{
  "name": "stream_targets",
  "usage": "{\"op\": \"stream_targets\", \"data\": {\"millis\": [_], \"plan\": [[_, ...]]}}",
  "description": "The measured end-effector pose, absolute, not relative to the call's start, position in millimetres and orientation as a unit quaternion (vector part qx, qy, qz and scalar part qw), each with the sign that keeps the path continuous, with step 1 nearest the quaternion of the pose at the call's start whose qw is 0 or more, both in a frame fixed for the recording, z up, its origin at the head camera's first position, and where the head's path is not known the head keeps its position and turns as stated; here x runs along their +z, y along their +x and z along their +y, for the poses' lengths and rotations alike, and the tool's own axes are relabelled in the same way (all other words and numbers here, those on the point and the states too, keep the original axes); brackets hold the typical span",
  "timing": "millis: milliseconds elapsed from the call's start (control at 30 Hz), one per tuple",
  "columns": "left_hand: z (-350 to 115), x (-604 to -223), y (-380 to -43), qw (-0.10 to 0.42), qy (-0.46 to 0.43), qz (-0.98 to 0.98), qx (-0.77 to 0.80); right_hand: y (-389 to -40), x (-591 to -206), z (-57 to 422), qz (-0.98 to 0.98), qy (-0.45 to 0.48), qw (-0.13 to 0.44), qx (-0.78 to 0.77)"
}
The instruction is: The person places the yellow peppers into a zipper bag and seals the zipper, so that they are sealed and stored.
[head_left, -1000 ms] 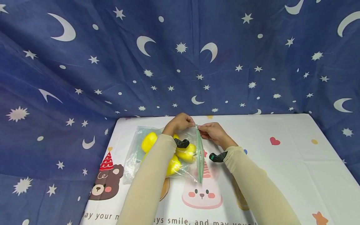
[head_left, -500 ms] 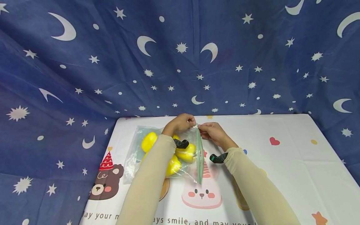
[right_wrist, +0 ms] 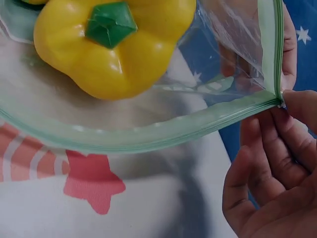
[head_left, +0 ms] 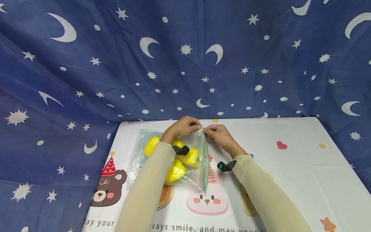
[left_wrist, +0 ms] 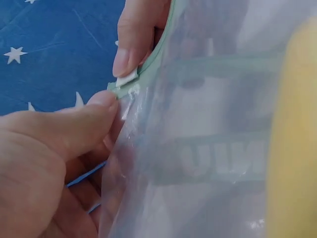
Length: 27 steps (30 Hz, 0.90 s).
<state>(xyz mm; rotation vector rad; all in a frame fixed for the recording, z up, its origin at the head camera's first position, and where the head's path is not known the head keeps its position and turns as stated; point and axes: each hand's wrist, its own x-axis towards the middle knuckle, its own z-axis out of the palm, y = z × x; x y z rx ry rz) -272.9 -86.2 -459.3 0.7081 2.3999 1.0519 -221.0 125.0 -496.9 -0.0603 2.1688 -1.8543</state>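
A clear zip bag (head_left: 135,172) lies on the table with several yellow bell peppers (right_wrist: 143,54) inside, one showing its green stem end. Its green-edged mouth (right_wrist: 163,136) faces right, and the two edges stand apart along most of their length. At the far corner of that mouth, my left hand (head_left: 182,126) pinches the bag's edge between thumb and fingers. Right beside it, my right hand (head_left: 221,136) pinches the small white slider (left_wrist: 127,78) at the end of the zip. My left forearm hides part of the bag and peppers in the head view.
The white tablecloth (head_left: 290,180) carries printed bears, hearts, stars and lettering. Behind the table hangs a dark blue cloth (head_left: 185,71) with moons and stars. A black wrist strap (head_left: 227,166) shows at the right sleeve, another (head_left: 181,150) at the left.
My left wrist has shifted a little to the left, uncovering more of the peppers. The two green edges of the bag's mouth stand farther apart. Both hands stay at the same corner.
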Motion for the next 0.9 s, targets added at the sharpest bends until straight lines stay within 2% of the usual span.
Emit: {"op": "stream_targets", "data": {"millis": [300, 633, 900], "plan": [[-95, -453, -260, 0.194, 0.27, 0.845, 0.419, -215, -495, 124, 0.787, -0.098, 0.092, -0.603], [-92, -455, -256, 0.149, 0.259, 0.839, 0.454, -207, -487, 117, 0.829, -0.122, 0.012, -0.546], [-90, -457, -251, 0.123, 0.277, 0.843, 0.444, -202, -488, 113, 0.829, -0.118, 0.01, -0.547]]}}
